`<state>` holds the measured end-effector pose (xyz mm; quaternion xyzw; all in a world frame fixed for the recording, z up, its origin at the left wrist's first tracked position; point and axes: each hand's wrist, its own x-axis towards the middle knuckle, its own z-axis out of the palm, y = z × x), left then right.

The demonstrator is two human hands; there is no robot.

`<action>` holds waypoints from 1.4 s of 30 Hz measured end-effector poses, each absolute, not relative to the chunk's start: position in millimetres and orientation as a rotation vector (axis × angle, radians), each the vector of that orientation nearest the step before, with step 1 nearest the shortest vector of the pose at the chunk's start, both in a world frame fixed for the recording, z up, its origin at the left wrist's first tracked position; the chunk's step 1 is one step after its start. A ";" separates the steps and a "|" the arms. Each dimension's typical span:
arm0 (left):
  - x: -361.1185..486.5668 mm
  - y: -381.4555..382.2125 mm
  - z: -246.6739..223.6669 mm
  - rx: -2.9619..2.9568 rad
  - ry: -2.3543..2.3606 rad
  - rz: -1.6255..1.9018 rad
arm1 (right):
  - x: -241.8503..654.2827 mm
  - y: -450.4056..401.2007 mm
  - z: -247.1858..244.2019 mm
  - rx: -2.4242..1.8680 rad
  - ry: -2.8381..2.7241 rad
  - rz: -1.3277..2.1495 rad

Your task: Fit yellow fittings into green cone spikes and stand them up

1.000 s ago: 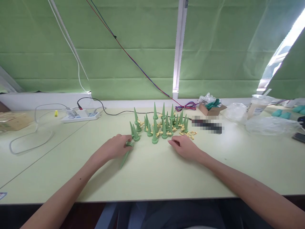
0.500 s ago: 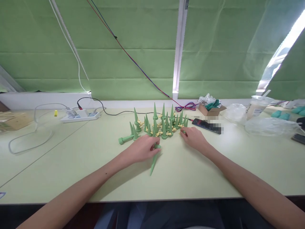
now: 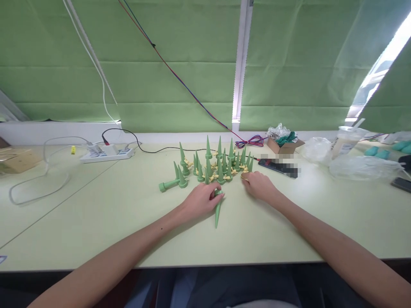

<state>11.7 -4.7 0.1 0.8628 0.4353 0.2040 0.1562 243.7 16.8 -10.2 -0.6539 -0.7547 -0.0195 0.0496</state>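
Note:
A green spike point(image 3: 218, 215) is pinched by its wide end in my left hand point(image 3: 203, 199), its tip pointing toward the table's front edge. My right hand point(image 3: 258, 185) is closed around a small yellowish piece point(image 3: 244, 176) at the right end of the spike group. Several green cones point(image 3: 220, 173) stand upright in the middle, with small yellow connectors point(image 3: 212, 176) among their bases. One green spike lies on its side point(image 3: 169, 185) at the left of the group.
A phone point(image 3: 278, 167) lies right of the cones, below a small cardboard box point(image 3: 285, 147). Farther right are plastic bags point(image 3: 366, 170) and a cup point(image 3: 346, 143). A power strip point(image 3: 107, 155) with cables is at the back left.
My left hand has moved right with the green spike, whose tip has swung to point more straight toward me. My right hand has stayed nearly in place.

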 end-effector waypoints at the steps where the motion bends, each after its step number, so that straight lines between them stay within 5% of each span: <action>1: 12.3 -4.8 -0.2 2.470 1.245 0.579 | 243.2 16.7 -10.7 -1.994 -2.299 -0.062; 24: 9.4 2.2 -6.0 2.398 1.165 0.580 | 243.6 19.8 -15.4 -1.935 -2.201 0.053; 42: 6.6 4.6 -6.5 2.385 1.136 0.588 | 224.3 -0.5 -20.9 -1.377 -2.319 0.344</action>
